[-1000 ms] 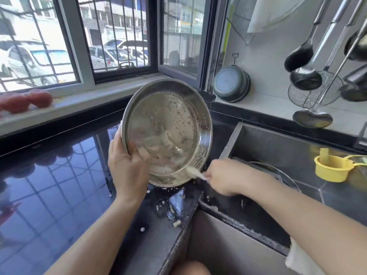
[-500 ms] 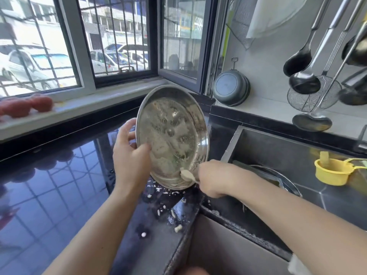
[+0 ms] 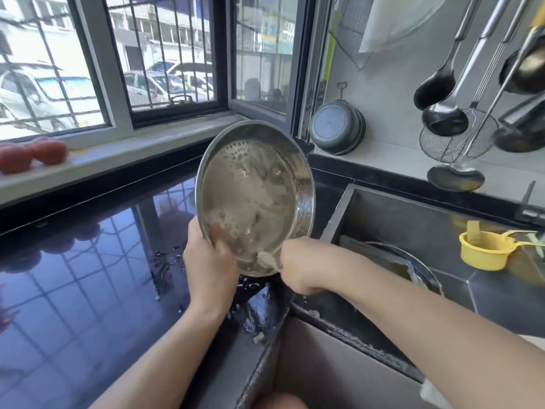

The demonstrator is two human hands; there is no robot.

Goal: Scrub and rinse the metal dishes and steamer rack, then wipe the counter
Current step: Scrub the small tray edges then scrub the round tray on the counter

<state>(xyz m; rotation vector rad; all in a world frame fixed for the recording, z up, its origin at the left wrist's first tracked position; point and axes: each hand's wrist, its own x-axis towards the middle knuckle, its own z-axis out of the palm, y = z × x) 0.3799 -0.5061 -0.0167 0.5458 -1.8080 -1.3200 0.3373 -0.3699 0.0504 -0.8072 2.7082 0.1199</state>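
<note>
The left hand [image 3: 210, 265] is clamped on the lower left rim of the pan [image 3: 255, 197], thumb inside. The pan is held tilted on edge above the wet counter [image 3: 88, 290], just left of the sink [image 3: 413, 228], its soapy inside turned toward the camera. The right hand [image 3: 303, 265] is curled round a pale scrubber [image 3: 267, 259], which is pressed against the pan's lower inside wall. White flecks are scattered on the counter beneath. A second metal dish [image 3: 413, 261] is seen in the sink. A yellow cup [image 3: 486, 249] is noted on the sink's right side. Ladles [image 3: 442, 113] are hung on the wall beyond.
</note>
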